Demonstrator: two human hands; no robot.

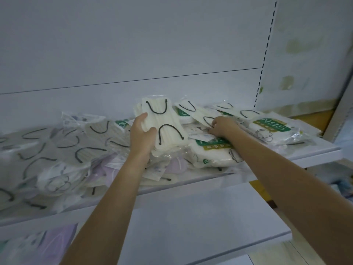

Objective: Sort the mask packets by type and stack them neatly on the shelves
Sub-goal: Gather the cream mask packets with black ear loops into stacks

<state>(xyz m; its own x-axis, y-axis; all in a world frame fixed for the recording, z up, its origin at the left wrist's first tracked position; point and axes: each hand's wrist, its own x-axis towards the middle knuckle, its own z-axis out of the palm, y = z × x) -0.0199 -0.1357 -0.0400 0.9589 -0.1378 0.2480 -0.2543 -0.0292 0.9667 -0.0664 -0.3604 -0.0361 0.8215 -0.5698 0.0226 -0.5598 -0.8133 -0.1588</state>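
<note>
Cream-coloured mask packets point(166, 123) with black ear loops stand tilted up in the left hand point(142, 134). The thumb lies across the front and the fingers curl round the edge, gripping the bundle, probably so that matching ones gather into 1 pile. Right of that bundle, the right hand point(222, 127) lies on another cream packet point(200, 113), fingers bent down onto it; whether they pinch it I cannot tell. Farther right of the bundle lie green-labelled N95 packets point(271, 127); left of it, grey packets point(80, 144); below it, lilac ones point(175, 166). All lie mixed on the shelf point(191, 181), so sorting looks barely begun.
</note>
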